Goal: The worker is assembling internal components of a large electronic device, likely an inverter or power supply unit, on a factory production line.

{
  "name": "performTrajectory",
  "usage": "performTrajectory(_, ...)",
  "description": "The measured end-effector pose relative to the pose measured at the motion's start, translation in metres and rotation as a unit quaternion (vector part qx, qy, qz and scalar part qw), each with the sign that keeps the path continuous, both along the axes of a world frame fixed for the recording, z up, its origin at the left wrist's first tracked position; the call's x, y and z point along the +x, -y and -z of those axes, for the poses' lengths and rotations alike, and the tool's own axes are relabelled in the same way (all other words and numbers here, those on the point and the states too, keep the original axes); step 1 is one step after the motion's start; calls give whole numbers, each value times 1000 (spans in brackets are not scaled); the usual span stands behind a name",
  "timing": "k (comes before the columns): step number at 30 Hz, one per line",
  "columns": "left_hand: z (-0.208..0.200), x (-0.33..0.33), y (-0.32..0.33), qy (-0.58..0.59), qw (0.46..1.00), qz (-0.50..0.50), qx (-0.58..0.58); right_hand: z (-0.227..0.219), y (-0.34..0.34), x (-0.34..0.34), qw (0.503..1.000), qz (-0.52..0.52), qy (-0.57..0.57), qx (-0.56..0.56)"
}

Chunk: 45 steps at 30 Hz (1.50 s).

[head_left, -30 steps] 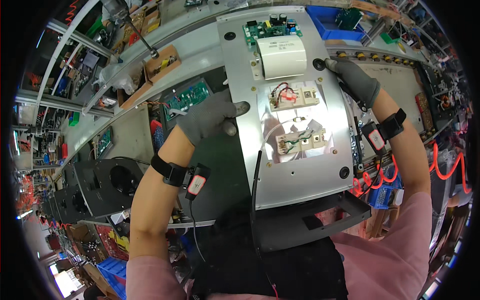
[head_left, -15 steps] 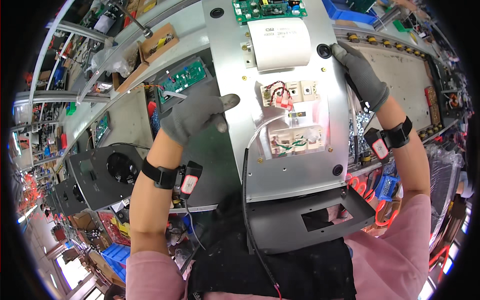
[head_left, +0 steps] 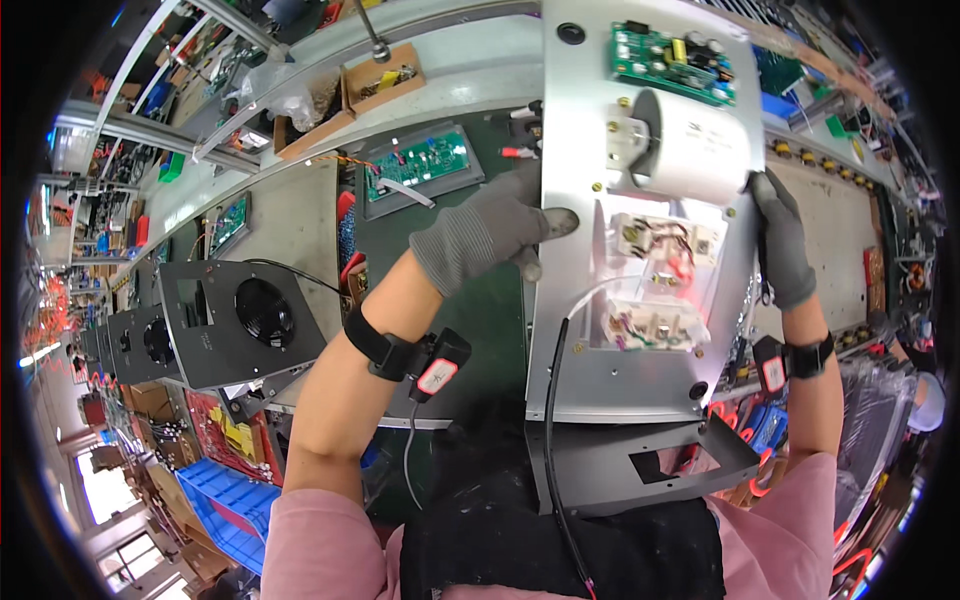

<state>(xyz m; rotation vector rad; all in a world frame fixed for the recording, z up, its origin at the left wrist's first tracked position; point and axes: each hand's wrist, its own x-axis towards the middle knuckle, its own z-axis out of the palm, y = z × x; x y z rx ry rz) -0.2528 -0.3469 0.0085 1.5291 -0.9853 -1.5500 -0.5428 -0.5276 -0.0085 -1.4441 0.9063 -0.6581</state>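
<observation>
A large silver metal panel (head_left: 570,370) stands tilted in front of me. My left hand (head_left: 495,225), in a grey glove, is closed on its left edge with the thumb on the face. At the opposite edge, my gloved right hand (head_left: 785,240) grips beside a white cylindrical capacitor (head_left: 710,150). Above the capacitor sits a green circuit board (head_left: 670,65). Two pale modules with wires, the upper module (head_left: 665,240) and the lower module (head_left: 655,325), are fixed below it. A black-sleeved cable (head_left: 550,440) hangs from the panel. A dark bent plate with a cutout (head_left: 590,465) adjoins its lower end.
Left of the panel, a green circuit board in a dark frame (head_left: 420,170) lies on the green bench mat (head_left: 480,340). Dark housings with round fans (head_left: 240,320) stand further left. Cardboard boxes of small parts (head_left: 385,75) sit behind. A blue crate (head_left: 225,505) is at lower left.
The panel has shifted right with both hands on it, away from the framed board on the bench. It has tilted, so the capacitor's left end now shows. The view has shifted too.
</observation>
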Motion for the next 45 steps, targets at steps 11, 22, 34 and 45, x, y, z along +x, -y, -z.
performTrajectory(11,-8,-3,-13,24,999,27,-5,17,-11,7,999,15,-20,20)
performTrajectory(22,59,4,-10,-56,998,23,15,45,-3,9,996,-31,-82,31)
performTrajectory(34,53,-2,-41,-72,994,-57,63,76,-27,22,997,5,-70,17)
performTrajectory(45,99,16,-131,-98,983,-128,87,55,-46,24,965,-133,-222,-36)
